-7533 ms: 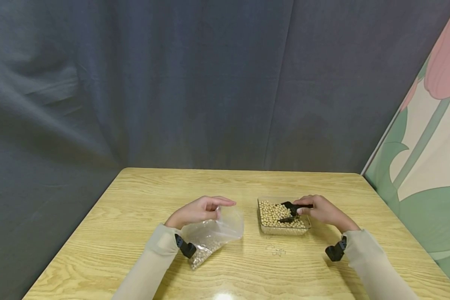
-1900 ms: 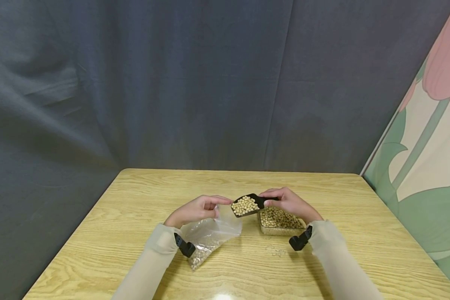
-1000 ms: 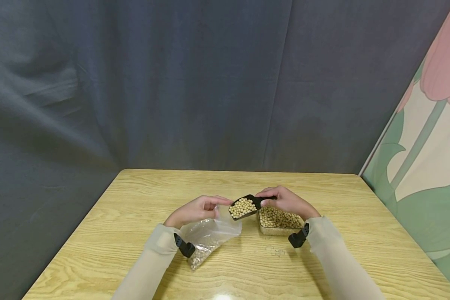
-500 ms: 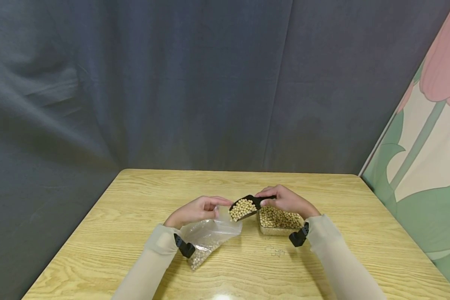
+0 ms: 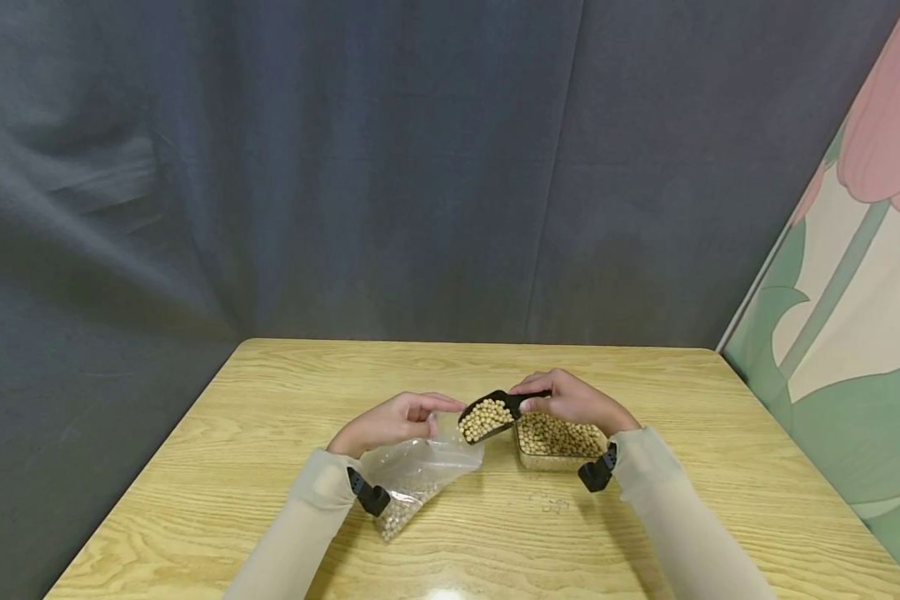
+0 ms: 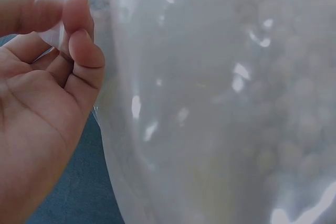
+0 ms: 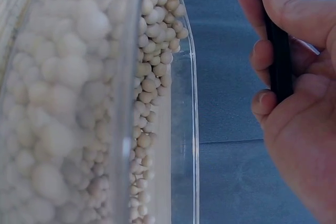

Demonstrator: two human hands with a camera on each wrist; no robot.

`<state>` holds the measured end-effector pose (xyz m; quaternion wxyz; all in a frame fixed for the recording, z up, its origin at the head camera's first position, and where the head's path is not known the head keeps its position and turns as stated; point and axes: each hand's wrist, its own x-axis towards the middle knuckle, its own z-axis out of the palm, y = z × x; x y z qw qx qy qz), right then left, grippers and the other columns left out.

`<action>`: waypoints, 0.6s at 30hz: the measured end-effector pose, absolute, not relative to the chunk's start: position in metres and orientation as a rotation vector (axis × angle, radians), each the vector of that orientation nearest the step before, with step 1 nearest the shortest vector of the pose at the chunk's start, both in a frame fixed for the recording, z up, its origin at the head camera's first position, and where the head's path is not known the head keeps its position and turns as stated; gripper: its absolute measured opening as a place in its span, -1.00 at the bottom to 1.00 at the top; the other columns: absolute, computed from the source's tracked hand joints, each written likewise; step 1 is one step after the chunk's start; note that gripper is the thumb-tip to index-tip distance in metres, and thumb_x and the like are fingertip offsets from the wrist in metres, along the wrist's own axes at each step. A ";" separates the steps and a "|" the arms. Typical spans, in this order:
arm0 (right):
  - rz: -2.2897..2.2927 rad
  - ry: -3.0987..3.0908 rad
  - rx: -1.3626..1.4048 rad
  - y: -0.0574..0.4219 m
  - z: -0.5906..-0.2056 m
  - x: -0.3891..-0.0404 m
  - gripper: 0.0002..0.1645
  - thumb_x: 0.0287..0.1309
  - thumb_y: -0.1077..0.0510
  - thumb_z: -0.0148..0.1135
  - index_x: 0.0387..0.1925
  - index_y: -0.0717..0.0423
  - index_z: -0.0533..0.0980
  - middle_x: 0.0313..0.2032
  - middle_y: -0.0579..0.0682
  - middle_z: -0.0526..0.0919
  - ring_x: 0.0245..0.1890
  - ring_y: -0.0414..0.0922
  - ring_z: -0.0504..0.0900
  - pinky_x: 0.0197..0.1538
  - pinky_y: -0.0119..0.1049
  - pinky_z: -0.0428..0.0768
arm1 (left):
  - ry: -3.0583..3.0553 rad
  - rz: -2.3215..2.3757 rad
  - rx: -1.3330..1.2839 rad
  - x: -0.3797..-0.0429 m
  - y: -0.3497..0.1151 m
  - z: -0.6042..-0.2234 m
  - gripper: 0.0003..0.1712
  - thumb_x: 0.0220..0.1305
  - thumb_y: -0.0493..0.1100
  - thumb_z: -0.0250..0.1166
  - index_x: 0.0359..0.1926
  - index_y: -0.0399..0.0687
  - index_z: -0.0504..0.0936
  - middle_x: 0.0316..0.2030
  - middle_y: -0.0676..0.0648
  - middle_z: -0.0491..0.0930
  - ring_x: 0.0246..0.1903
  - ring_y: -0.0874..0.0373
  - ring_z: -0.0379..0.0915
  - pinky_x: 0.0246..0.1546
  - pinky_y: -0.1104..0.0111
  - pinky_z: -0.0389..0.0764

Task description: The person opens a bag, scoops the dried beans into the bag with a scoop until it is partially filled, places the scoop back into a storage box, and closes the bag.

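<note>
My left hand (image 5: 390, 422) pinches the clear plastic bag (image 5: 418, 477), likely to spread its mouth for the tilted black scoop (image 5: 513, 401) my right hand (image 5: 576, 401) grips

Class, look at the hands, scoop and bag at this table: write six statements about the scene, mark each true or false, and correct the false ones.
1. The right hand grips a scoop. True.
2. The scoop is empty. False: it holds pale, bean-like pieces.
3. The left hand pinches a clear bag. True.
4. The container is see-through. True.
5. The bag lies right of the container. False: it lies left.
6. The curtain is red. False: the curtain is dark blue-grey.
</note>
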<state>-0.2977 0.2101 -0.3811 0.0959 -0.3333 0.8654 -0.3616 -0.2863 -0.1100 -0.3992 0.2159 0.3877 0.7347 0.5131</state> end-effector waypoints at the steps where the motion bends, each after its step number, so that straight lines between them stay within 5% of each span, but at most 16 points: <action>1: -1.071 2.562 -0.987 0.210 -0.381 -0.298 -0.59 0.31 0.13 0.13 0.11 0.23 0.55 0.07 0.21 0.60 0.10 0.16 0.53 0.13 0.09 0.49 | 2.035 1.421 1.077 -0.286 -0.110 -0.399 -0.50 0.36 -0.32 0.09 0.31 -0.23 0.40 0.32 -0.19 0.33 -0.23 0.06 0.41 -0.24 0.48 0.46; 8: -1.044 2.565 -0.995 0.210 -0.378 -0.298 -0.56 0.30 0.09 0.15 0.12 0.24 0.55 0.08 0.23 0.59 0.12 0.18 0.52 0.13 0.09 0.49 | 2.031 1.416 1.128 -0.287 -0.110 -0.400 -0.51 0.35 -0.36 0.08 0.30 -0.31 0.39 0.30 -0.29 0.33 -0.33 0.35 0.41 -0.27 0.50 0.45; 18: -1.047 2.556 -0.952 0.209 -0.374 -0.296 -0.57 0.30 0.09 0.15 0.12 0.21 0.55 0.12 0.22 0.57 0.16 0.18 0.49 0.16 0.11 0.46 | 2.025 1.419 1.137 -0.288 -0.110 -0.400 -0.50 0.33 -0.38 0.08 0.29 -0.34 0.38 0.29 -0.30 0.34 -0.29 0.27 0.41 -0.27 0.50 0.47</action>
